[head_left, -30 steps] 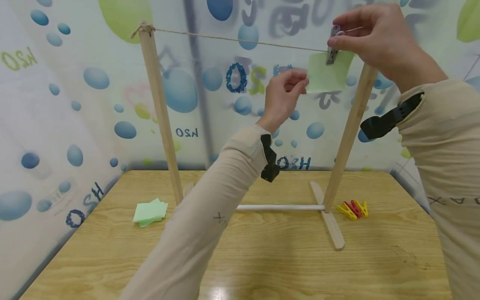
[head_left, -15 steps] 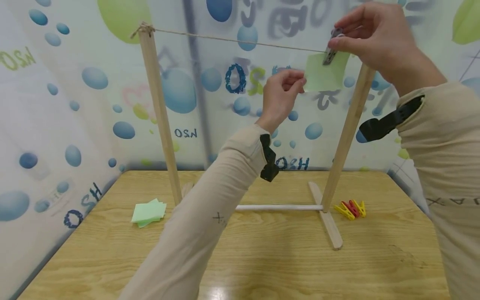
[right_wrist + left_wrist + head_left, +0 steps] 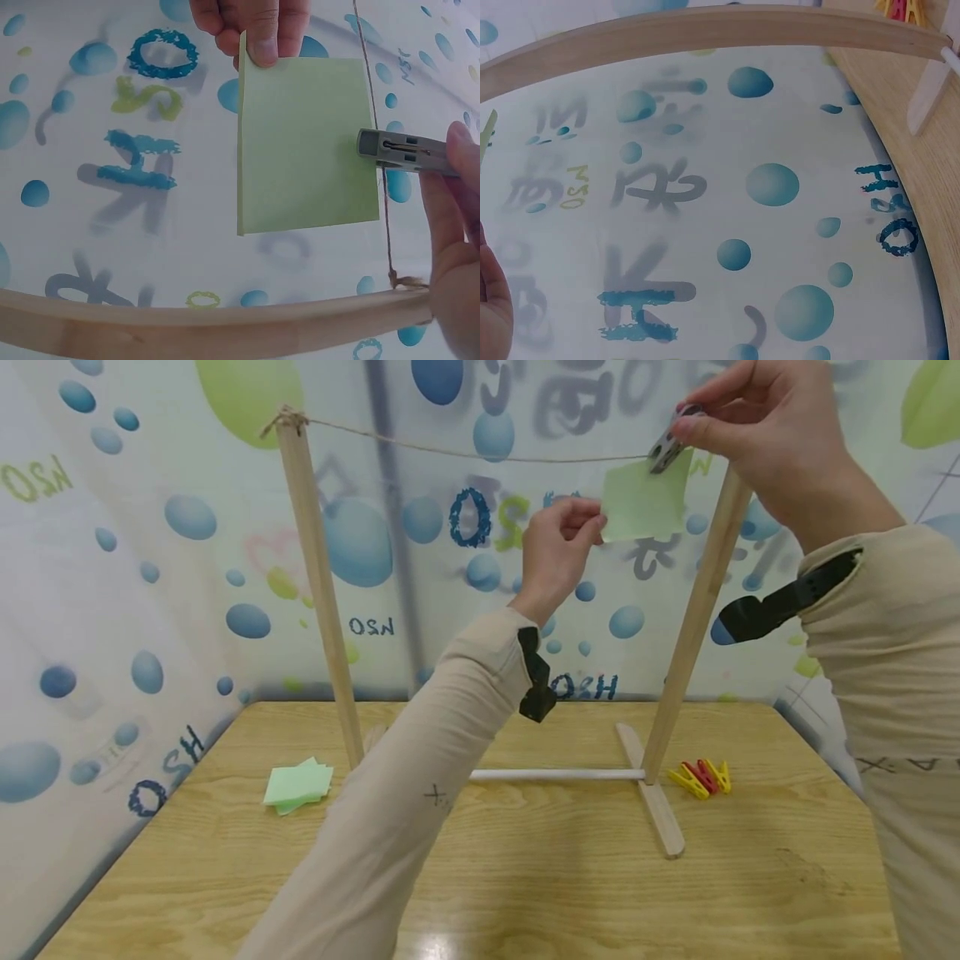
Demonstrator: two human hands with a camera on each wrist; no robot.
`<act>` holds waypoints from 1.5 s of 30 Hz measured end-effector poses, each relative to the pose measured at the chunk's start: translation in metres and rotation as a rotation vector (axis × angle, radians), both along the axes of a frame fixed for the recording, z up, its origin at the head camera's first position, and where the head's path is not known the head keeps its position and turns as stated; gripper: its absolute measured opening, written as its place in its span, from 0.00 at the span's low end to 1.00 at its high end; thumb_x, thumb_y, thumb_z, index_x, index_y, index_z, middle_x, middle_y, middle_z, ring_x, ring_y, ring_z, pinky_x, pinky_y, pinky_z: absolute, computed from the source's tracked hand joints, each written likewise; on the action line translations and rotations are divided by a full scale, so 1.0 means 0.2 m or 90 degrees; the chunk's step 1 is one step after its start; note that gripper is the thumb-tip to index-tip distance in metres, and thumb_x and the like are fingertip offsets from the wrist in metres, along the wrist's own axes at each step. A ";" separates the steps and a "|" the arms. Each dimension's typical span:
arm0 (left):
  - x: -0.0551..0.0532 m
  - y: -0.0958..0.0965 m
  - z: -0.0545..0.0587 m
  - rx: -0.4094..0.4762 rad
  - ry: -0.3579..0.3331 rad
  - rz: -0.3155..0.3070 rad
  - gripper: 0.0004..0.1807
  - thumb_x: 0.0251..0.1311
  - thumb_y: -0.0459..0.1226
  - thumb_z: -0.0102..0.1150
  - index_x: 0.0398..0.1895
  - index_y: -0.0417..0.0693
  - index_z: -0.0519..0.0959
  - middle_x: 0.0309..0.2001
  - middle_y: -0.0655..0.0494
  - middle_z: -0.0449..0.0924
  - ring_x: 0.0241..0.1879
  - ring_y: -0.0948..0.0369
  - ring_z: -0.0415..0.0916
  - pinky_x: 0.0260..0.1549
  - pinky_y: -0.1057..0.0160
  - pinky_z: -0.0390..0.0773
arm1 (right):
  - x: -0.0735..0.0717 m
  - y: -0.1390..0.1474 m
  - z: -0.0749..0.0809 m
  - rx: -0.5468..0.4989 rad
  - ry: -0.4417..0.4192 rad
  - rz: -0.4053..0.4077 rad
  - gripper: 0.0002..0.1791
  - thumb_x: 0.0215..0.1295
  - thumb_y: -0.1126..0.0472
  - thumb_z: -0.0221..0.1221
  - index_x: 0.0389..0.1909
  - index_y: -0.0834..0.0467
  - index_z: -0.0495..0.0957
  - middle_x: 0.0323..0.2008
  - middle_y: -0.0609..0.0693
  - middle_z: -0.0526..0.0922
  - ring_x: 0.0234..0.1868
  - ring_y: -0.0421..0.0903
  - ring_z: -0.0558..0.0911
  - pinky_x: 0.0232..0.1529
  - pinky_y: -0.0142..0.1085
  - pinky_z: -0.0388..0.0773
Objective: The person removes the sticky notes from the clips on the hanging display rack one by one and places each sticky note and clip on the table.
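In the head view, my left hand (image 3: 557, 556) pinches the left edge of a pale green paper note (image 3: 641, 510), holding it up just below a thin string (image 3: 480, 456). My right hand (image 3: 783, 447) pinches the handle end of a grey clothespin (image 3: 666, 450), which tilts over the note's top edge. The right wrist view has the clothespin (image 3: 401, 151) tip overlapping the edge of the note (image 3: 307, 142), where the string (image 3: 367, 56) passes. Whether the string lies inside the clip cannot be told. Only part of the left hand (image 3: 491, 304) enters the left wrist view.
Two wooden posts (image 3: 318, 577) carry the string, with a white rod (image 3: 558, 774) low between them. A stack of green notes (image 3: 297, 785) lies left on the wooden table (image 3: 525, 877). Several yellow and red clothespins (image 3: 701, 778) lie right of the stand's wooden foot (image 3: 663, 822).
My right hand has risen a little, tilting the clothespin further over. The string, nearly straight before, now sags in the middle. The note and my left hand have shifted slightly left.
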State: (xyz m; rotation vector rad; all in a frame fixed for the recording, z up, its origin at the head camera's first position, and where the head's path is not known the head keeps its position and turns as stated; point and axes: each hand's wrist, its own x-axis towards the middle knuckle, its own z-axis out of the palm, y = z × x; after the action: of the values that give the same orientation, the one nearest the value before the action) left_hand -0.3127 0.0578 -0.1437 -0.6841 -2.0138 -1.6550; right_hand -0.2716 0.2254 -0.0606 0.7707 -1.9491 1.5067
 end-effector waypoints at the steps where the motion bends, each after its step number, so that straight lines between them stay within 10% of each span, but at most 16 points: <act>1: 0.00 0.00 0.00 0.001 0.002 -0.001 0.09 0.59 0.33 0.52 0.41 0.41 0.77 0.32 0.53 0.77 0.31 0.62 0.75 0.29 0.76 0.71 | 0.00 0.00 0.00 -0.016 0.000 0.014 0.09 0.49 0.70 0.62 0.34 0.66 0.79 0.33 0.52 0.79 0.37 0.44 0.76 0.48 0.25 0.68; 24: 0.02 -0.15 -0.08 -0.044 -0.033 -0.033 0.09 0.58 0.34 0.53 0.40 0.39 0.76 0.32 0.52 0.77 0.29 0.62 0.75 0.33 0.73 0.72 | 0.06 0.03 -0.03 -0.077 -0.060 0.078 0.18 0.45 0.73 0.63 0.41 0.65 0.76 0.42 0.54 0.75 0.42 0.47 0.74 0.47 0.24 0.69; 45: 0.09 -0.41 -0.35 -0.137 -0.119 -0.064 0.08 0.58 0.34 0.54 0.38 0.40 0.77 0.32 0.51 0.78 0.30 0.60 0.75 0.34 0.65 0.74 | 0.05 0.03 -0.03 -0.142 0.021 0.139 0.18 0.43 0.76 0.63 0.39 0.73 0.74 0.39 0.59 0.77 0.42 0.50 0.75 0.46 0.28 0.71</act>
State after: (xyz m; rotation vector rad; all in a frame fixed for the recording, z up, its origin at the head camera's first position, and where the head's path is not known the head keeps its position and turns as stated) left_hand -0.2942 -0.0250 -0.2133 -0.7403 -2.3505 -1.6251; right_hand -0.2606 0.2307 -0.0669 0.9259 -1.6792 1.7916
